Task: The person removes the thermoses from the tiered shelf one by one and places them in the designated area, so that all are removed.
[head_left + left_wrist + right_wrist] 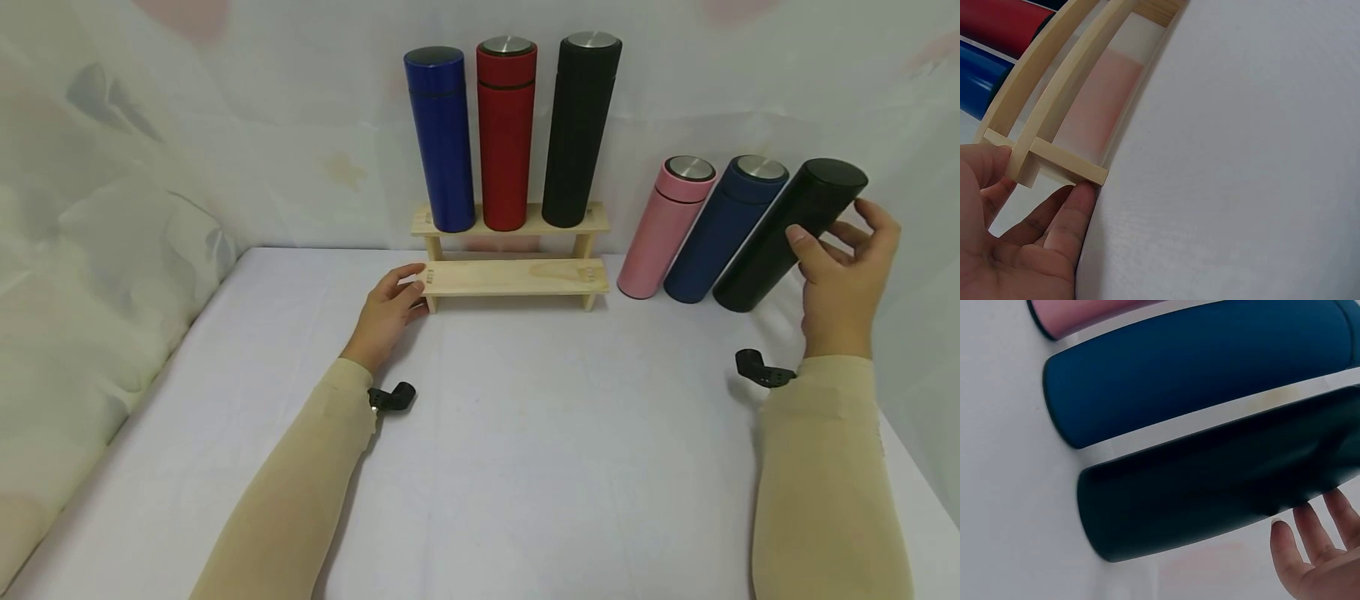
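My left hand (384, 315) holds the left end of a two-tier wooden stand (517, 279); in the left wrist view its thumb and fingertips (1079, 200) are at the end of the frame. On the upper tier stand a blue thermos (442, 150), a red thermos (506, 150) and a black thermos with a silver-topped lid (577, 133). At the right, my right hand (847, 275) grips the upper part of a black-lidded black thermos (780, 242), thumb on the near side and fingers round the far right side. Beside it stand a dark blue thermos (720, 237) and a pink thermos (663, 233).
A white cloth (555, 433) covers the table. Pale patterned fabric (300, 125) hangs behind it and along the left side (97, 292). The stand's lower shelf is bare, and each wrist carries a small black camera mount (393, 397).
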`<act>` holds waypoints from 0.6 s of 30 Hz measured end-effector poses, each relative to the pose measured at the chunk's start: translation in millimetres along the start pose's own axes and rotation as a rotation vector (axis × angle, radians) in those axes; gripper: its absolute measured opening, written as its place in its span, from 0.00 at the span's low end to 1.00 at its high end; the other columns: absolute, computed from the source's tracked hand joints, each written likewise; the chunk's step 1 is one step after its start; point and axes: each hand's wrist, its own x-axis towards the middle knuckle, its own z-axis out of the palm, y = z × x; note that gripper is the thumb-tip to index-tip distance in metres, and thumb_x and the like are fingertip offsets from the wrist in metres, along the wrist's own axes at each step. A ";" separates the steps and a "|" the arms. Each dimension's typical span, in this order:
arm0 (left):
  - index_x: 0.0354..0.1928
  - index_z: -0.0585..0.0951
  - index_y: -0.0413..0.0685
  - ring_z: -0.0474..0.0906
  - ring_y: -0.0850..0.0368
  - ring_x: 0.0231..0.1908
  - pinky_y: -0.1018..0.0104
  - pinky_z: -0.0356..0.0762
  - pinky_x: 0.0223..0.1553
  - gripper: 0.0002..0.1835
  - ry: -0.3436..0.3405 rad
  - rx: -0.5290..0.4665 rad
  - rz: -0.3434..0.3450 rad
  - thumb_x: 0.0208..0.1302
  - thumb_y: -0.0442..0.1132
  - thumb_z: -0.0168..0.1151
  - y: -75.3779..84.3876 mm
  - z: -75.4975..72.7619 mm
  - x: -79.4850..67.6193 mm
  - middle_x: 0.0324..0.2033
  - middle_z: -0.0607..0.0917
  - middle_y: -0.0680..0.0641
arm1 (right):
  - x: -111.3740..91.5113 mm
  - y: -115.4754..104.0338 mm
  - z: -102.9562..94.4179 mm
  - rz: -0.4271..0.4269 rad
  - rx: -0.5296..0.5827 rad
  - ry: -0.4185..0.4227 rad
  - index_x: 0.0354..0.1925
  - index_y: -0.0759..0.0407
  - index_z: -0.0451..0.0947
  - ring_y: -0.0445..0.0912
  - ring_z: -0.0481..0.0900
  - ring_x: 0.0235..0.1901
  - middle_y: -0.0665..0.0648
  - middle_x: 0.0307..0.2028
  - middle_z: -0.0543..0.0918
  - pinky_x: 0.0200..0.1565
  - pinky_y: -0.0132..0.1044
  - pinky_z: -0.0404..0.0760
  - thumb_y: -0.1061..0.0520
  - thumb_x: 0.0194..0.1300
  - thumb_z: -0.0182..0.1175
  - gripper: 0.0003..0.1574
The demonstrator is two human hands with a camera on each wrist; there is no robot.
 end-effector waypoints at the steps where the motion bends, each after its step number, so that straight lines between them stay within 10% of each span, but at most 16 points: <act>1: 0.79 0.73 0.50 0.77 0.42 0.68 0.55 0.79 0.67 0.24 0.001 0.001 0.000 0.87 0.42 0.57 0.1 0.1 0.0 0.72 0.73 0.35 | -0.9 -2.4 0.1 -0.007 -0.007 0.009 0.76 0.39 0.68 0.44 0.78 0.56 0.52 0.65 0.73 0.51 0.26 0.76 0.58 0.64 0.82 0.50; 18: 0.79 0.74 0.52 0.77 0.43 0.67 0.55 0.79 0.67 0.24 0.002 -0.007 -0.003 0.87 0.43 0.57 -2.0 -1.5 1.6 0.71 0.74 0.36 | -28.2 -53.9 15.7 -0.141 -0.043 0.063 0.79 0.39 0.66 0.42 0.76 0.62 0.50 0.66 0.73 0.71 0.36 0.70 0.50 0.76 0.73 0.41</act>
